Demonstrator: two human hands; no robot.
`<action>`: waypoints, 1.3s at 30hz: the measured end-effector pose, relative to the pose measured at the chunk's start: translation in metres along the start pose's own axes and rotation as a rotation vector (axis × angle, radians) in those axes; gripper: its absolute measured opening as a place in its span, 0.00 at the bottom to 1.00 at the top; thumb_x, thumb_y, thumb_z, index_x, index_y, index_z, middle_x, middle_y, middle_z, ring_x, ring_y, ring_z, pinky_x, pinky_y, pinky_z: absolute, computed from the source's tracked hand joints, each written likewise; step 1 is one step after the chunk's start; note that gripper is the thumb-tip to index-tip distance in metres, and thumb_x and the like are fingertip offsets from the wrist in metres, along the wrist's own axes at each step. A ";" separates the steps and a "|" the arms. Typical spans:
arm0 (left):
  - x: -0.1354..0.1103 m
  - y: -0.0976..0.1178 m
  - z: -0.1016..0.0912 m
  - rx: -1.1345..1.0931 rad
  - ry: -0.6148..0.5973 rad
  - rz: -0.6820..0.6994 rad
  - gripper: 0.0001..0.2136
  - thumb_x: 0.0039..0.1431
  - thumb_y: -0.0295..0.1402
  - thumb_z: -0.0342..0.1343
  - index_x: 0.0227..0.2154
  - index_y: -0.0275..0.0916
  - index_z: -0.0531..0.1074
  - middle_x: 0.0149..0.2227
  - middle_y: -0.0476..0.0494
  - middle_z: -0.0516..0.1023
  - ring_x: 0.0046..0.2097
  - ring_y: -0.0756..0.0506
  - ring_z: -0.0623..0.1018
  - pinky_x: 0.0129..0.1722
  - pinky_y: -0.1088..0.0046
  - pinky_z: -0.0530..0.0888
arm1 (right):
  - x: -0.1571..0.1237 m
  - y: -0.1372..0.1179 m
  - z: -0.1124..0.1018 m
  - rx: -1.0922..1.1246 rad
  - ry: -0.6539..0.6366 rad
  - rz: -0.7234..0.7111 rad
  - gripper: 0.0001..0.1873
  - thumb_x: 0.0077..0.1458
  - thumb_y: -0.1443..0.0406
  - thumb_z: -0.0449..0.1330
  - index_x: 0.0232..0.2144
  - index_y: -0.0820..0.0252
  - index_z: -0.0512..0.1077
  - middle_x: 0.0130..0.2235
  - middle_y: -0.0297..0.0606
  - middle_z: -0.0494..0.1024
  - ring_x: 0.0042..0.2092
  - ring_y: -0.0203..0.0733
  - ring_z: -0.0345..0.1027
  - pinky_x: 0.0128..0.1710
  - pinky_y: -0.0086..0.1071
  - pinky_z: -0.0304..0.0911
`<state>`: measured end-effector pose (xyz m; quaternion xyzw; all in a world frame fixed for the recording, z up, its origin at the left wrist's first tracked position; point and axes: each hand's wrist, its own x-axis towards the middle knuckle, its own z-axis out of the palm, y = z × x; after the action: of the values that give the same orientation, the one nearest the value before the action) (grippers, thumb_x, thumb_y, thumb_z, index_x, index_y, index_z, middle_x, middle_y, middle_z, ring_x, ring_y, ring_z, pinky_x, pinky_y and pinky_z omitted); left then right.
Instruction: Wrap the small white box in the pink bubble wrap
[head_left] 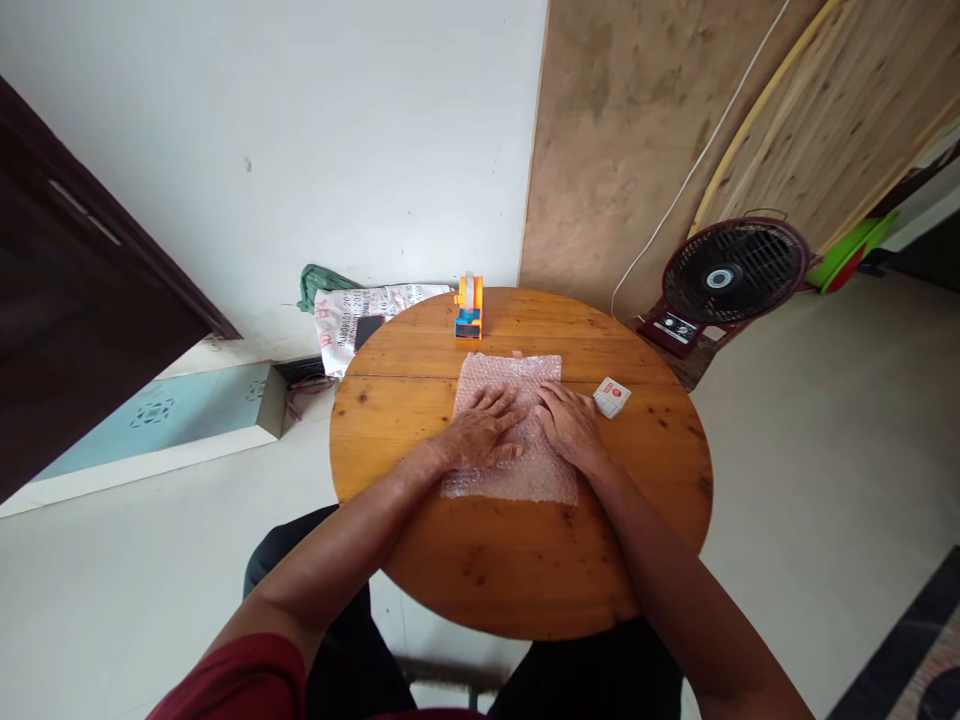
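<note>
A sheet of pinkish bubble wrap (517, 485) lies flat on the round wooden table (495, 575). My left hand (486, 432) rests palm down on its left half, fingers spread. On the right half lies my right hand (571, 425), also palm down with its fingers stretched out over the wrap's upper right edge. Neither hand grips anything. Just right of my right hand is a small white box with red print (612, 397). An orange and blue tape dispenser (469, 308) stands beyond the wrap, near the table's far edge.
A dark red fan (724, 280) stands beyond the table at the right. White printed sacks (337, 325) and a green bag (324, 285) lie against the white wall at the left. A pale blue step (165, 415) is on the floor at the far left.
</note>
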<state>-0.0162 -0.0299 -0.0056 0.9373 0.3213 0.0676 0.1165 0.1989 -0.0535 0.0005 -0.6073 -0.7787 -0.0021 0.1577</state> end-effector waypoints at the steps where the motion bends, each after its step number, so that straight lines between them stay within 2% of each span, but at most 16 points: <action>1: 0.000 0.000 -0.001 0.001 -0.001 0.004 0.36 0.64 0.57 0.43 0.68 0.43 0.52 0.71 0.34 0.45 0.72 0.32 0.45 0.68 0.46 0.45 | 0.000 0.000 0.000 0.000 -0.005 0.008 0.22 0.66 0.63 0.46 0.58 0.62 0.67 0.63 0.46 0.67 0.63 0.49 0.59 0.60 0.44 0.49; 6: 0.000 -0.001 -0.002 0.004 -0.011 0.016 0.37 0.63 0.58 0.43 0.68 0.41 0.52 0.71 0.32 0.46 0.72 0.32 0.46 0.68 0.46 0.45 | 0.001 0.000 0.002 -0.002 -0.021 0.049 0.23 0.66 0.65 0.45 0.60 0.65 0.65 0.65 0.46 0.65 0.64 0.49 0.57 0.60 0.44 0.49; 17: 0.001 -0.005 -0.003 0.004 0.003 0.013 0.39 0.58 0.59 0.50 0.67 0.44 0.56 0.71 0.35 0.49 0.71 0.32 0.49 0.68 0.47 0.48 | 0.000 0.000 0.002 0.040 0.022 0.042 0.22 0.65 0.66 0.46 0.58 0.64 0.66 0.63 0.47 0.67 0.64 0.47 0.57 0.61 0.42 0.48; 21: 0.003 -0.005 0.001 0.021 0.014 -0.011 0.39 0.58 0.59 0.51 0.67 0.42 0.56 0.71 0.33 0.49 0.71 0.32 0.49 0.68 0.47 0.47 | 0.001 0.001 0.006 0.020 0.036 0.104 0.22 0.65 0.64 0.47 0.58 0.65 0.66 0.64 0.48 0.66 0.64 0.50 0.57 0.61 0.43 0.49; 28: 0.003 0.002 -0.012 0.051 -0.087 -0.048 0.39 0.59 0.60 0.48 0.68 0.43 0.53 0.71 0.32 0.46 0.72 0.31 0.46 0.67 0.45 0.46 | 0.000 0.000 0.008 -0.022 0.042 0.135 0.23 0.65 0.62 0.47 0.57 0.67 0.66 0.63 0.51 0.66 0.64 0.53 0.57 0.61 0.45 0.50; 31: -0.011 0.003 -0.012 0.077 -0.030 -0.111 0.37 0.60 0.60 0.46 0.67 0.43 0.57 0.71 0.32 0.50 0.71 0.30 0.48 0.66 0.42 0.47 | 0.000 0.001 0.006 -0.004 0.042 0.125 0.21 0.66 0.62 0.47 0.55 0.67 0.68 0.62 0.51 0.68 0.62 0.53 0.58 0.60 0.44 0.51; 35: -0.032 0.005 -0.002 0.130 0.088 -0.183 0.35 0.65 0.57 0.41 0.67 0.40 0.56 0.70 0.32 0.50 0.71 0.33 0.50 0.67 0.46 0.49 | 0.000 0.002 0.007 0.012 0.053 0.114 0.20 0.66 0.62 0.47 0.54 0.66 0.68 0.61 0.51 0.68 0.62 0.52 0.58 0.59 0.43 0.50; 39: -0.038 0.006 0.006 0.175 0.101 -0.232 0.35 0.65 0.57 0.41 0.67 0.40 0.55 0.70 0.33 0.51 0.71 0.34 0.50 0.68 0.47 0.48 | 0.003 0.004 0.011 0.020 0.061 0.118 0.19 0.66 0.63 0.46 0.52 0.65 0.69 0.59 0.50 0.70 0.60 0.51 0.60 0.58 0.42 0.51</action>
<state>-0.0407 -0.0590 -0.0121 0.8959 0.4376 0.0728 0.0252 0.1996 -0.0479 -0.0099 -0.6503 -0.7362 -0.0036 0.1873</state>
